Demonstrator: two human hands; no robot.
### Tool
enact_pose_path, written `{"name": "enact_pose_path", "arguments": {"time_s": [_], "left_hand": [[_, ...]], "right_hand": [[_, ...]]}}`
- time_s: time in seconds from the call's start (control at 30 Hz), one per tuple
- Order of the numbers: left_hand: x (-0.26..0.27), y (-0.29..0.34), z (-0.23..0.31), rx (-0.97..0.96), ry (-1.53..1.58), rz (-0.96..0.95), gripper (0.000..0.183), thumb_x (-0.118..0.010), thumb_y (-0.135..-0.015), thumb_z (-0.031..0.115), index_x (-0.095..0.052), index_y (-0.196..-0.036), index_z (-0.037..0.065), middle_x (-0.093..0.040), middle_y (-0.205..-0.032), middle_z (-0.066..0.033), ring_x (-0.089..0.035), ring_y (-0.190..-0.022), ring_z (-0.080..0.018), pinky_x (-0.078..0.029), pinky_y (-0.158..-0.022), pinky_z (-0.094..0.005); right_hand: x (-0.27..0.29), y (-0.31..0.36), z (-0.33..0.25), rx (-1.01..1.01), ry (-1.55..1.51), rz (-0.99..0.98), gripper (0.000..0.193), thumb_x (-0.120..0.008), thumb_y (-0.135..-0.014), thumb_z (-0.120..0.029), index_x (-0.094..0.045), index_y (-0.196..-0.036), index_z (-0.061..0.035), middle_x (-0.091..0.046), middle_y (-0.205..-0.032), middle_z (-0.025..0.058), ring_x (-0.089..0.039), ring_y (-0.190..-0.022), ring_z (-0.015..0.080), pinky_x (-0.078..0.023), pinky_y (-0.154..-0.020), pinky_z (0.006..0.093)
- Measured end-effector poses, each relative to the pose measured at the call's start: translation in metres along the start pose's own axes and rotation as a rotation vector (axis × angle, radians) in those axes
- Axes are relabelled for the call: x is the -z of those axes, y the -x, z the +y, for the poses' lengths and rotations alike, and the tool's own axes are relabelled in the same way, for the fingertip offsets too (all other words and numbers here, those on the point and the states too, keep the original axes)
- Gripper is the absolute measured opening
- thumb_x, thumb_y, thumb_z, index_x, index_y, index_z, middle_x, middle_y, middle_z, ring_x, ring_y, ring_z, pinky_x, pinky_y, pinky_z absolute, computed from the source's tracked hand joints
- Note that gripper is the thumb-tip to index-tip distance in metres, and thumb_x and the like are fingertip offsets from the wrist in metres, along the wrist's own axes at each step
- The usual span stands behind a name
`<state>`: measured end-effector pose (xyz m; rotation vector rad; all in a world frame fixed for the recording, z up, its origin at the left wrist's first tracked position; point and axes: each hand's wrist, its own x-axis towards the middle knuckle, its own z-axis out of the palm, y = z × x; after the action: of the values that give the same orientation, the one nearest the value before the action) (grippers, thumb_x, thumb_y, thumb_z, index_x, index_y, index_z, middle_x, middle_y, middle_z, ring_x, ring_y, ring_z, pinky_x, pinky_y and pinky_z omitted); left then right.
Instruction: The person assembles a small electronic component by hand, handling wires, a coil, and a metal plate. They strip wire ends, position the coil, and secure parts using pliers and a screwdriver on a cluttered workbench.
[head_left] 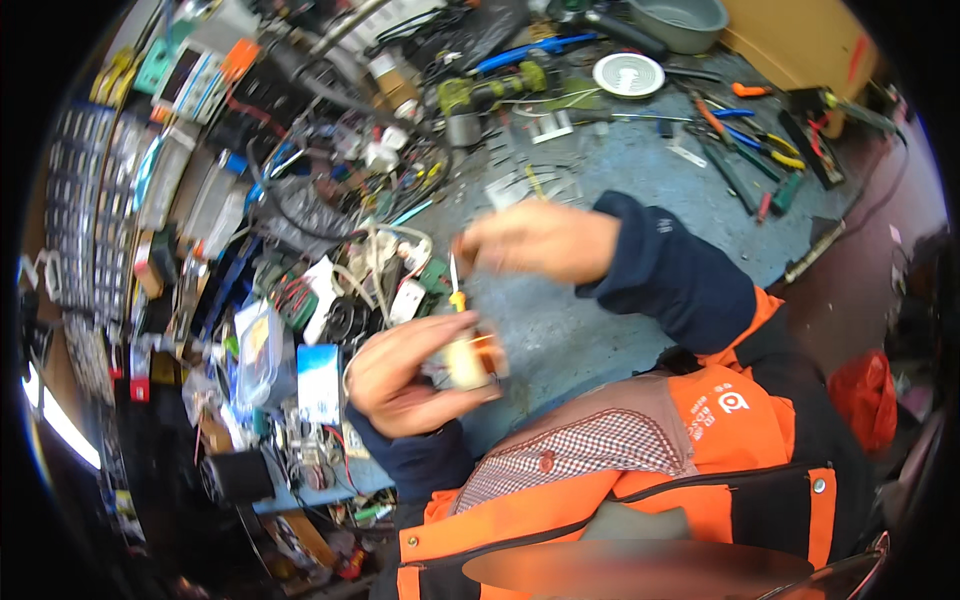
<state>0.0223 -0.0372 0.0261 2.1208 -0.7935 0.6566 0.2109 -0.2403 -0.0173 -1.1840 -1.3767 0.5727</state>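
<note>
My left hand (400, 375) is closed around a small wire coil (478, 360) with a cream body and copper-coloured winding. A thin white lead (454, 275) with a yellow lower end rises from beside the coil. Just above it, my right hand (545, 240) is closed, with its fingertips drawn together near the lead's top. Motion blurs those fingertips, so I cannot make out what they hold. Both hands are over the blue workbench (575, 315).
Cables and small parts crowd the left, with a clear plastic box (262, 355) among them. A green drill (490, 95) and a round white disc (628, 75) lie at the back. Pliers (780, 150) and screwdrivers are at far right, below a grey bowl (685, 30).
</note>
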Motion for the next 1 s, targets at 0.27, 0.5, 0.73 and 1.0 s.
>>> {"name": "enact_pose_path", "arguments": {"time_s": [0.27,0.5,0.73,1.0], "left_hand": [[0.005,0.027,-0.016,0.36,-0.246,0.159,0.063,-0.095,-0.073,-0.001,-0.07,-0.131,-0.008,-0.078,-0.12,-0.0222,-0.077,-0.107,-0.0284,-0.06,-0.099,-0.0387],[-0.002,0.038,-0.006,0.228,0.164,0.354,0.068,-0.093,-0.077,0.003,-0.065,-0.137,-0.01,-0.073,-0.13,-0.0283,-0.074,-0.114,-0.0326,-0.061,-0.1,-0.0423],[0.003,0.009,-0.001,0.36,-0.233,-0.037,0.054,-0.091,-0.078,-0.002,-0.072,-0.129,-0.007,-0.079,-0.115,-0.017,-0.076,-0.102,-0.021,-0.058,-0.095,-0.0334],[-0.001,0.036,-0.011,0.275,0.188,0.42,0.058,-0.079,-0.088,-0.01,-0.061,-0.144,-0.008,-0.072,-0.131,-0.0231,-0.072,-0.117,-0.0313,-0.06,-0.101,-0.041]], "right_hand": [[-0.011,0.008,-0.023,0.454,-0.526,-0.143,0.053,-0.065,-0.112,-0.034,-0.062,-0.142,0.009,-0.074,-0.132,0.0165,-0.067,-0.126,0.0254,-0.049,-0.112,0.0408],[-0.004,-0.006,0.007,-0.089,0.153,-0.272,0.057,-0.058,-0.113,-0.048,-0.076,-0.111,0.0065,-0.081,-0.101,0.0151,-0.074,-0.098,0.0187,-0.058,-0.091,0.0364],[-0.01,0.006,-0.022,0.4,-0.515,-0.061,0.061,-0.069,-0.108,-0.046,-0.066,-0.137,0.0078,-0.074,-0.129,0.0156,-0.069,-0.121,0.0229,-0.052,-0.108,0.0398],[-0.016,0.001,0.002,-0.213,-0.162,-0.474,0.056,-0.062,-0.111,-0.047,-0.072,-0.123,0.0069,-0.08,-0.112,0.0169,-0.075,-0.102,0.0259,-0.058,-0.091,0.0408]]}}
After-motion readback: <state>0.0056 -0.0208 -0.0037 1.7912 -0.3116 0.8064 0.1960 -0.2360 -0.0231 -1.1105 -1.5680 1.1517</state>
